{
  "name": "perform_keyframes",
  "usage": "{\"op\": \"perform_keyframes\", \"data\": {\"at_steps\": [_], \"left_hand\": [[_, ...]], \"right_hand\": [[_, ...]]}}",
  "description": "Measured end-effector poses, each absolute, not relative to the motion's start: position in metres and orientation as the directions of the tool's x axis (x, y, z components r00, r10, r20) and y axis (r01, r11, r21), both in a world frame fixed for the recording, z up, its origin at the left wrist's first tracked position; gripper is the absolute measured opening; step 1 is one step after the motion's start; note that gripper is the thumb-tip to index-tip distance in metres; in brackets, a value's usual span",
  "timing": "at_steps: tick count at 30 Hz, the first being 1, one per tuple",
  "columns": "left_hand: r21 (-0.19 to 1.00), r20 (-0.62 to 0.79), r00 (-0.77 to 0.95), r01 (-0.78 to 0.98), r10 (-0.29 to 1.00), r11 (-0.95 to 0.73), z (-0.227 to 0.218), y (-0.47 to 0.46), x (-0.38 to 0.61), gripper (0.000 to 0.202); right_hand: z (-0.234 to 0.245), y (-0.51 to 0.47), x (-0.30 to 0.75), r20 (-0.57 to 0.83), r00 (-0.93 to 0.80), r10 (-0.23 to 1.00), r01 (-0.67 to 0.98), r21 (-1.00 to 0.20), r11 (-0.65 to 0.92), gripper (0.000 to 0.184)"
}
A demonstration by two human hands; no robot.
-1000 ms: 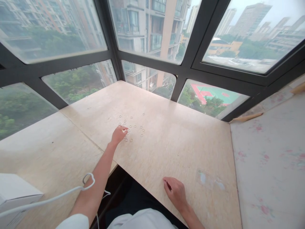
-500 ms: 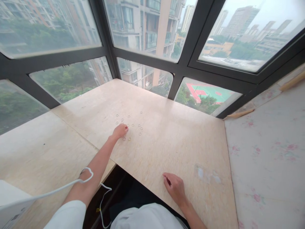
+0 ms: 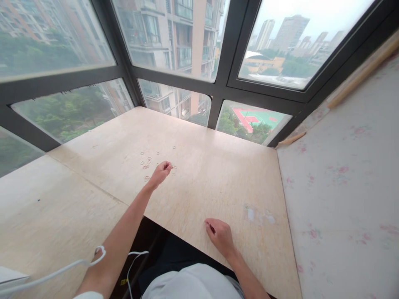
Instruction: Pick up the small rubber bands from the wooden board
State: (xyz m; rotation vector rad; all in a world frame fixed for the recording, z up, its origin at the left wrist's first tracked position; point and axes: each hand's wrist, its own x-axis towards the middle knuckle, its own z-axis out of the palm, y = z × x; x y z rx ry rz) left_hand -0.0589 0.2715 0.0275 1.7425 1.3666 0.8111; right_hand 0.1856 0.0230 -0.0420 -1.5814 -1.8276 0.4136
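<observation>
Several small thin rings [image 3: 149, 158] lie scattered on the pale, marble-patterned tabletop [image 3: 212, 178]. My left hand [image 3: 161, 173] reaches out among them, thumb and fingers pinched together. Its fingertips are right beside the rings on the right of the group [image 3: 175, 167]; whether a ring is between them is too small to see. Near the front edge, my right hand [image 3: 220, 236] rests on the tabletop with its fingers curled in and thumb against forefinger. Whatever it may hold is hidden.
A clear plastic bag [image 3: 258, 215] lies to the right of my right hand. A white cable [image 3: 77, 262] crosses over my left forearm. Dark-framed windows [image 3: 174, 85] border the far side, and a flowered wall [image 3: 336, 187] the right. A dark speck [image 3: 38, 200] sits at left.
The view has shifted to the right. Still pinched, my left hand has moved right across the rings, and some rings on the left now lie closer together. My right hand stays curled in place.
</observation>
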Motion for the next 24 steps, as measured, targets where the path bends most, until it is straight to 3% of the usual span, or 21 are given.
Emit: {"op": "perform_keyframes", "data": {"at_steps": [1, 2, 4, 8, 12, 16, 21, 24], "left_hand": [[0.915, 0.027, 0.250, 0.384, 0.968, -0.125, 0.032, 0.264, -0.047, 0.020], [0.986, 0.023, 0.273, 0.154, 0.962, -0.067, 0.036, 0.255, -0.034, 0.023], [0.976, -0.005, 0.330, -0.202, 0.944, 0.075, 0.044, 0.238, -0.006, 0.030], [0.866, -0.051, 0.420, -0.433, 0.906, 0.250, 0.051, 0.204, 0.048, 0.035], [0.841, -0.062, 0.473, -0.449, 0.879, 0.301, 0.045, 0.179, 0.093, 0.034], [0.904, -0.070, 0.477, -0.341, 0.876, 0.257, 0.034, 0.160, 0.127, 0.029], [0.988, -0.053, 0.506, -0.100, 0.861, 0.120, 0.029, 0.140, 0.162, 0.020], [0.996, 0.034, 0.538, 0.047, 0.842, -0.071, 0.026, 0.130, 0.180, 0.011]], "right_hand": [[-0.042, 0.023, 0.185, 0.282, -0.032, 0.959, 0.740, -0.638, 0.213, 0.024], [-0.042, 0.023, 0.185, 0.283, -0.030, 0.959, 0.736, -0.642, 0.212, 0.023], [-0.042, 0.023, 0.185, 0.283, -0.027, 0.959, 0.732, -0.648, 0.211, 0.022], [-0.043, 0.020, 0.186, 0.280, -0.031, 0.959, 0.736, -0.643, 0.211, 0.021], [-0.043, 0.017, 0.188, 0.288, -0.054, 0.956, 0.739, -0.633, 0.232, 0.019], [-0.043, 0.017, 0.190, 0.288, -0.064, 0.956, 0.759, -0.607, 0.233, 0.020], [-0.042, 0.019, 0.190, 0.235, -0.050, 0.971, 0.815, -0.552, 0.175, 0.018], [-0.043, 0.021, 0.190, 0.200, -0.018, 0.980, 0.837, -0.533, 0.124, 0.020]]}}
